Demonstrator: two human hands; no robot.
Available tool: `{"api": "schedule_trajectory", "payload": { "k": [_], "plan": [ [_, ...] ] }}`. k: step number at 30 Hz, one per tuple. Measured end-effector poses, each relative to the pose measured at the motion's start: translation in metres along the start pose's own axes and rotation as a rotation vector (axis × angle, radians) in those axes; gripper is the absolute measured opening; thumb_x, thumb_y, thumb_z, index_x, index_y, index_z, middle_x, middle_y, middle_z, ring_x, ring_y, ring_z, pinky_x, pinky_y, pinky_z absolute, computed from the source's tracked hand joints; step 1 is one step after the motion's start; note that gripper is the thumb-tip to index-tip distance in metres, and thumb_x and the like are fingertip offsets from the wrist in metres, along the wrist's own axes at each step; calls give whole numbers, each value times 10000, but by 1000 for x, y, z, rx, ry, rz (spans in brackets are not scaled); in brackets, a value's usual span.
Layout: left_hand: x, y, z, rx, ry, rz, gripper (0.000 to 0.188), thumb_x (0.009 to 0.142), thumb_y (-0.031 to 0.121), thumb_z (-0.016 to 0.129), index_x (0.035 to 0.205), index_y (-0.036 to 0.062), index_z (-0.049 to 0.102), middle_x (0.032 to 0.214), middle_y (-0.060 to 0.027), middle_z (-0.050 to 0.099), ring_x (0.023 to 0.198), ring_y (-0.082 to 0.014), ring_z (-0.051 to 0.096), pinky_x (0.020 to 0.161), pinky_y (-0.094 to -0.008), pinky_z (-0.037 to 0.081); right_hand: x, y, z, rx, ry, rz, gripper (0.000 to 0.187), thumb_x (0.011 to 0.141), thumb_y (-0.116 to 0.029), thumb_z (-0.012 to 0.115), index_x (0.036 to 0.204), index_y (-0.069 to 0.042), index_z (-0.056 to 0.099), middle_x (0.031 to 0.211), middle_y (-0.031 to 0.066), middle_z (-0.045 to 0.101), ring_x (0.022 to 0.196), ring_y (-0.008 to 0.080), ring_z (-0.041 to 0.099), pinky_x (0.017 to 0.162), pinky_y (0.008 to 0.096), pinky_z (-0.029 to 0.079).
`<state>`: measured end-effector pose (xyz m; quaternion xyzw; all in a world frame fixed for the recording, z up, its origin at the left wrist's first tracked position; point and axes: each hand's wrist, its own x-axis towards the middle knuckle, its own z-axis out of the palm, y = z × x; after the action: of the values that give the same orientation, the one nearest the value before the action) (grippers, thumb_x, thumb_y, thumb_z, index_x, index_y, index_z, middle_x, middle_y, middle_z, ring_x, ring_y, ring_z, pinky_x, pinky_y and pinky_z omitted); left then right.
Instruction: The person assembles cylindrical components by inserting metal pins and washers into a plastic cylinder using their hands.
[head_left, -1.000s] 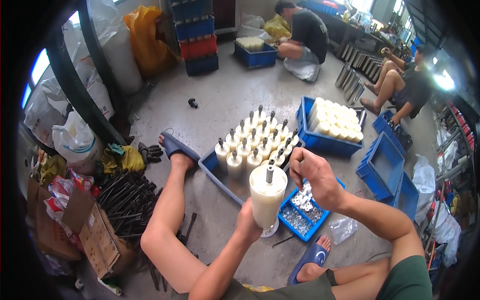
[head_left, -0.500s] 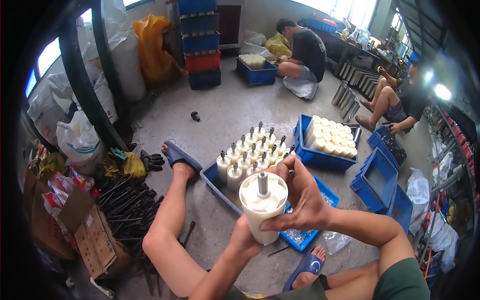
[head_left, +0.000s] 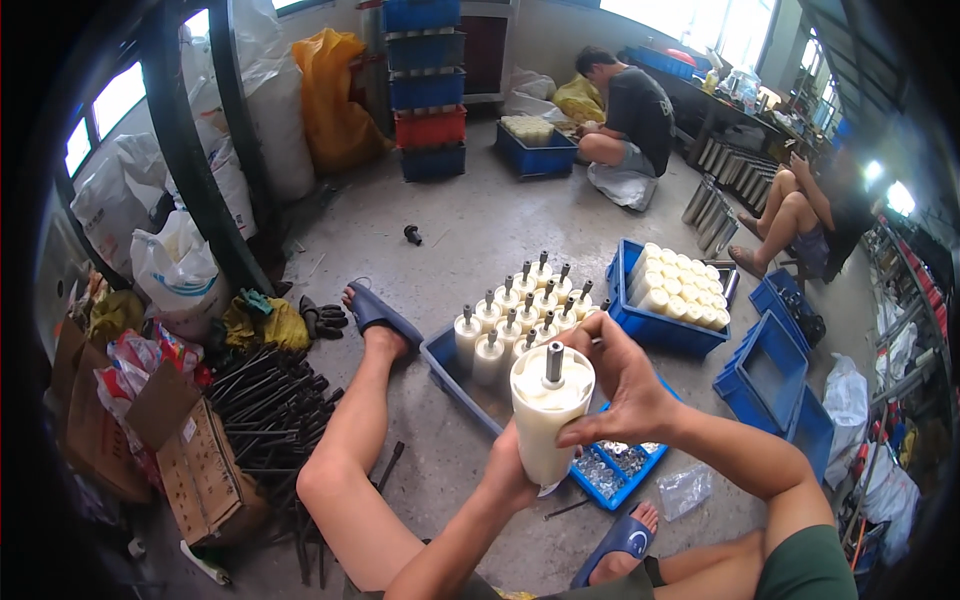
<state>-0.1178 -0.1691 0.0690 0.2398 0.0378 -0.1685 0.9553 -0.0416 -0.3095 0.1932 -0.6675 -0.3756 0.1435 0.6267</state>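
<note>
Upright in front of me is a white plastic cylinder (head_left: pixel 543 432) with a recessed top and a metal shaft (head_left: pixel 554 362) standing from its centre. My left hand (head_left: pixel 508 468) is closed round its lower part, with some fingers hidden behind. On the other side my right hand (head_left: pixel 632 385) grips it, thumb against the wall and bent fingers near the rim. Just beyond, a blue tray (head_left: pixel 448 368) holds several similar cylinders (head_left: pixel 488 358) with shafts pointing up. Partly behind my right hand lies a blue parts tray (head_left: pixel 652 462) of small metal pieces.
A blue crate (head_left: pixel 672 335) of white cylinders stands beyond my right hand. Black rods (head_left: pixel 270 420) and a torn cardboard box (head_left: pixel 205 470) lie at left. Empty blue crates (head_left: pixel 765 365) sit at right. Two people (head_left: pixel 640 115) work farther back.
The view has shifted, so most of the scene sits farther right. Both hands still hold the cylinder. The seated person at right has raised a lowered hand.
</note>
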Motion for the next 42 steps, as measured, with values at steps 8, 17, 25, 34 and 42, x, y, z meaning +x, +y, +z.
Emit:
{"api": "schedule_trajectory", "payload": {
  "k": [8,17,25,34,42],
  "plan": [
    [4,13,-22,59,152,132,461,957,357,425,1191,-10,580,955,-170,663,862,-285,649,821,-394,521,-6,-37,-33,-304,275,180,230,1063,-138,421,1068,0,604,784,-5,477,621,46,419,555,222,374],
    [5,13,-36,217,164,147,467,991,358,396,1229,0,577,970,-150,675,851,-257,660,767,-366,535,7,-67,-28,-601,8,-137,287,856,58,693,1138,14,729,1000,142,728,867,174,718,720,257,550],
    [4,5,-17,317,272,168,439,1035,344,442,1063,-18,689,950,-87,719,801,-139,666,709,-274,513,7,-62,-36,-679,-86,-221,213,793,-89,834,973,-15,749,832,99,738,665,161,708,576,270,531],
    [12,-10,-44,380,354,288,408,1019,303,524,842,-17,706,773,-43,680,651,-104,586,610,-262,459,10,-50,-52,-793,-251,-169,183,796,-109,804,944,-44,718,808,103,694,724,295,681,636,357,524],
    [14,-11,-49,449,377,294,390,1019,299,546,807,6,691,740,-11,656,643,-77,550,603,-252,437,4,-5,-101,-372,-21,115,352,892,-221,778,1176,-27,702,818,-13,655,673,39,560,600,201,458]
  ]
}}
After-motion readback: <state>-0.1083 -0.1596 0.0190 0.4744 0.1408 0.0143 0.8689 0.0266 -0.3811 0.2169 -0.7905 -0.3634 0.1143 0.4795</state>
